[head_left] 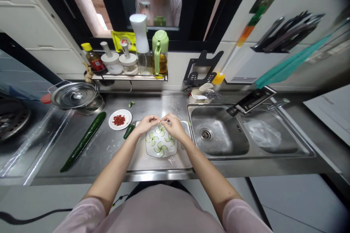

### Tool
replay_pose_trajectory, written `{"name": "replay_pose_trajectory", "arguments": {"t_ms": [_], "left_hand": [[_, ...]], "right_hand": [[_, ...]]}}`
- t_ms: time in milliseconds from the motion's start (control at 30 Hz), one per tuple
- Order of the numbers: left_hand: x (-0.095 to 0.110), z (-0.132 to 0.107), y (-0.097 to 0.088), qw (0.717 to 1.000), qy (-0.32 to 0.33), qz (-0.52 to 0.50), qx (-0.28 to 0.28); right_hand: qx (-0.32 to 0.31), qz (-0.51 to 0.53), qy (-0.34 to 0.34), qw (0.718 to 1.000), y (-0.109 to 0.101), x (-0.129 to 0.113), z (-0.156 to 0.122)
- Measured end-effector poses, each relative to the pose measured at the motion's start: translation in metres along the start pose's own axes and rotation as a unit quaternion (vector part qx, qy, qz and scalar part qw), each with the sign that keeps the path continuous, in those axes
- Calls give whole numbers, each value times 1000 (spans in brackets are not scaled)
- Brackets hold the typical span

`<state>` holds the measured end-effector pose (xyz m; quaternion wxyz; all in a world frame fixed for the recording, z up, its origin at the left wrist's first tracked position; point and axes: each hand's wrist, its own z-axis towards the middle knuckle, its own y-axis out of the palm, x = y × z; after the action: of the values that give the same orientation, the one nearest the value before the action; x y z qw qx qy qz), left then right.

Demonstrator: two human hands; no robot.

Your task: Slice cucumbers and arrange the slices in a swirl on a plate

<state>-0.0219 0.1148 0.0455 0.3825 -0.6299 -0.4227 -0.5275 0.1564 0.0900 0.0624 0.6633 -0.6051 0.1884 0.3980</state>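
Observation:
My left hand (147, 123) and my right hand (174, 126) meet at their fingertips above the far edge of a white plate (171, 150). Both are pinched closed; whatever they hold is too small to make out. Thin cucumber slices (160, 149) form several pinwheel shapes on the plate, which rests on a pale cutting board (133, 164). Just left of my left hand lies a short cucumber piece (128, 131). Beyond it, a small white dish (128, 115) holds small dried red pieces (119, 120) that look like goji berries.
A whole cucumber (83, 142) lies on the steel counter at left, near a lidded pot (78, 96). Cucumber scraps (131, 104) sit behind the dish. To the right is a double sink (218, 131) with a faucet (251, 101). Bottles and jars fill a rack (128, 77) at the back.

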Motion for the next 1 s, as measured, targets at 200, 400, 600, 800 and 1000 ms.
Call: {"name": "replay_pose_trajectory", "arguments": {"t_ms": [200,400,600,800,1000], "left_hand": [[-21,8,0,998,9,55,-14],[-59,12,1,974,-44,217,52],[-65,11,11,925,-78,368,54],[-57,14,23,908,-100,403,47],[-57,14,30,893,-117,433,41]], "right_hand": [[-46,-55,15,997,11,20,-4],[-104,-149,56,982,38,50,-13],[-120,-186,70,973,55,61,-16],[-135,-214,53,966,61,64,-15],[-135,-231,33,963,65,67,-16]]}}
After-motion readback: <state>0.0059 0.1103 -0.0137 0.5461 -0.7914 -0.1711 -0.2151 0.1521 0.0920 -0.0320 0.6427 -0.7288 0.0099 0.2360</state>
